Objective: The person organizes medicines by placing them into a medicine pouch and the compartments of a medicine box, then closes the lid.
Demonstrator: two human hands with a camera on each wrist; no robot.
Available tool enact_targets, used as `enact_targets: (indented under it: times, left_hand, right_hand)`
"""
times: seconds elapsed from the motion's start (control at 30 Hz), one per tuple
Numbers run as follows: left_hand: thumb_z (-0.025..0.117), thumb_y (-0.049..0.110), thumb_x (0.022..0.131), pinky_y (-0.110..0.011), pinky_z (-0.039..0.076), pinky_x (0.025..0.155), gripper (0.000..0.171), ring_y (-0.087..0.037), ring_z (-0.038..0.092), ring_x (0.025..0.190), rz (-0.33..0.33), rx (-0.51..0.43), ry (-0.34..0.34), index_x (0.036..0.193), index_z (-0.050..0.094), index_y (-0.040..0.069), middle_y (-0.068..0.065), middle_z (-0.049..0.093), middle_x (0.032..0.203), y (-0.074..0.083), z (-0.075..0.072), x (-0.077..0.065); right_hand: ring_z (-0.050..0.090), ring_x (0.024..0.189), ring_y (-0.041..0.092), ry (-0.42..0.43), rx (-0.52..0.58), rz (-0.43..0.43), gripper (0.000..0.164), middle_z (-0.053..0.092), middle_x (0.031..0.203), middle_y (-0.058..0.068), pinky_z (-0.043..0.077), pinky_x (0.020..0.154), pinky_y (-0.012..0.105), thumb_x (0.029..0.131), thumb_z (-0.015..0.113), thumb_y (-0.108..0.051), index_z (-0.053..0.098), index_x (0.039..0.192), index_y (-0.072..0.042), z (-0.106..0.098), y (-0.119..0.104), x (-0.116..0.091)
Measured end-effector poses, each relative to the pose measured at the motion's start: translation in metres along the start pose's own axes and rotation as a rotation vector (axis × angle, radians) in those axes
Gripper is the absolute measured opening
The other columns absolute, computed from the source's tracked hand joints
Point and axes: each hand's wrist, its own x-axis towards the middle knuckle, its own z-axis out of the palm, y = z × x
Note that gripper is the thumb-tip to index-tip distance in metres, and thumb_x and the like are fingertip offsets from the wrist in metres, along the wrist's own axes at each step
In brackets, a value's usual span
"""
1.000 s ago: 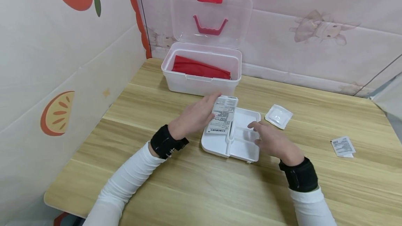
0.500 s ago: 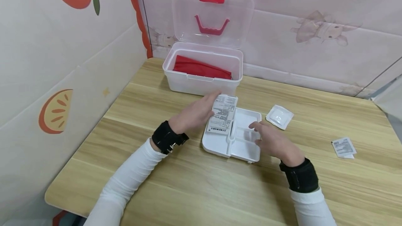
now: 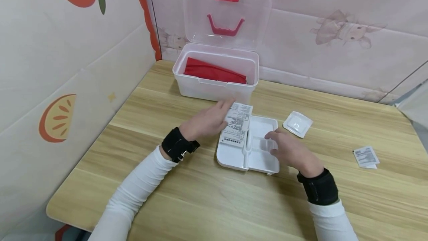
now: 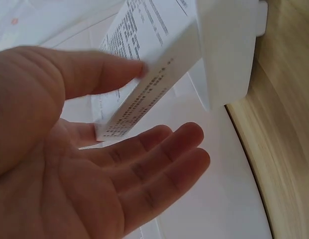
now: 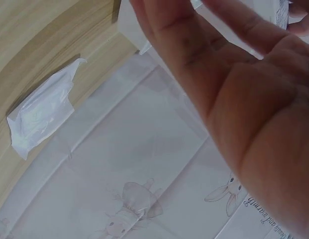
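Between its thumb and index finger, my left hand [image 3: 205, 124] pinches a flat white printed box [image 3: 237, 124] over the left part of a white divided tray [image 3: 230, 159]. In the left wrist view, the thumb lies along the top edge of the box [image 4: 144, 84], and the other left fingers [image 4: 169, 174] stretch out below it. My right hand [image 3: 292, 150] rests at the tray's right rim. Its thumb and index finger are apart over the compartments, and its other fingers are hidden in the head view.
Behind the tray stands a clear first-aid box [image 3: 214, 91], lid [image 3: 227, 14] up, with a red pouch [image 3: 214, 73] inside. Right of the tray lie a white packet [image 3: 297, 124] and small printed sachets [image 3: 366, 156]. Walls border the table [image 3: 207, 203] at the left and back.
The tray has turned slightly, its front edge shifting a little right and towards me. The white printed box has tilted slightly in my left hand. My right hand has stayed in place.
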Motion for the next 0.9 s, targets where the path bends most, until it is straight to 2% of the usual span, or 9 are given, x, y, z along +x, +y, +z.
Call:
enact_targets:
  times: [0.17, 0.3, 0.53, 0.73, 0.9]
  left_hand:
    - [0.05, 0.017, 0.103, -0.038, 0.033, 0.115, 0.069, -0.022, 0.039, 0.136, -0.016, 0.009, -0.026, 0.158, 0.011, 0.003, -0.017, 0.028, 0.158, 0.0009, -0.0007, -0.0004]
    - [0.051, 0.017, 0.102, -0.038, 0.034, 0.115, 0.07, -0.022, 0.04, 0.134, -0.02, 0.013, -0.03, 0.158, 0.011, 0.003, -0.017, 0.028, 0.158, 0.0015, -0.0011, -0.0011]
    - [0.054, 0.018, 0.1, -0.038, 0.045, 0.105, 0.071, -0.022, 0.043, 0.128, -0.047, 0.029, -0.048, 0.157, 0.014, 0.006, -0.015, 0.033, 0.154, 0.0031, -0.0013, -0.0011]
    - [0.056, 0.02, 0.099, -0.041, 0.041, 0.11, 0.073, -0.023, 0.041, 0.135, -0.058, 0.059, -0.077, 0.158, 0.015, 0.005, -0.017, 0.034, 0.154, 0.005, -0.0009, -0.0023]
    - [0.058, 0.023, 0.099, -0.04, 0.04, 0.11, 0.074, -0.023, 0.044, 0.132, -0.069, 0.07, -0.105, 0.158, 0.016, 0.006, -0.017, 0.036, 0.152, 0.0064, 0.0001, -0.004]
  right_hand:
    - [0.061, 0.101, 0.032, -0.014, -0.028, 0.013, 0.027, 0.063, 0.111, 0.021, 0.053, 0.085, 0.044, 0.083, 0.074, 0.002, 0.072, 0.109, 0.008, 0.0006, -0.0019, 0.0015]
    - [0.061, 0.101, 0.032, -0.041, -0.01, 0.049, 0.027, 0.062, 0.113, 0.023, 0.055, 0.083, 0.042, 0.084, 0.073, 0.002, 0.07, 0.11, 0.01, 0.0008, -0.0032, 0.0029]
    - [0.062, 0.096, 0.028, -0.064, -0.014, 0.082, 0.029, 0.063, 0.112, 0.023, 0.056, 0.08, 0.04, 0.085, 0.073, 0.001, 0.068, 0.112, 0.012, 0.0012, -0.0047, 0.0029]
    - [0.063, 0.096, 0.029, -0.063, -0.023, 0.076, 0.027, 0.064, 0.111, 0.025, 0.056, 0.081, 0.042, 0.085, 0.073, 0.002, 0.069, 0.109, 0.013, 0.0015, -0.0052, 0.0034]
    - [0.063, 0.099, 0.031, -0.064, -0.026, 0.078, 0.028, 0.063, 0.112, 0.026, 0.056, 0.082, 0.043, 0.085, 0.073, 0.002, 0.068, 0.11, 0.013, 0.0021, -0.005, 0.0032]
